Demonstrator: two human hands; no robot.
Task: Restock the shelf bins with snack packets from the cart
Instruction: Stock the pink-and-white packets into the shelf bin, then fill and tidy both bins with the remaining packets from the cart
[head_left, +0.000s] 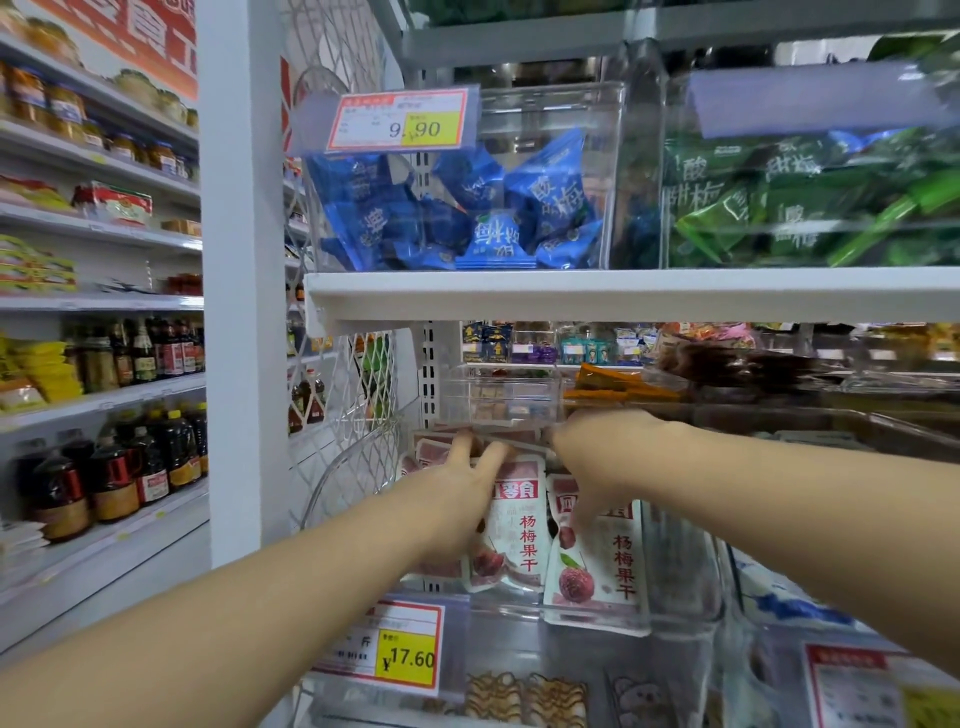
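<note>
Two white-and-pink plastic snack packets stand at the front of the clear plastic shelf bin; more lie behind, their number hidden by the hands. The left hand lies spread on them. The right hand touches one packet, its grip I cannot tell. Above, two bins hold blue packets and green packets

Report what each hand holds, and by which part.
Left hand holds nothing; its straight fingers rest on the packets. Right hand touches the front packet at its top edge; a pinch cannot be told.
</note>
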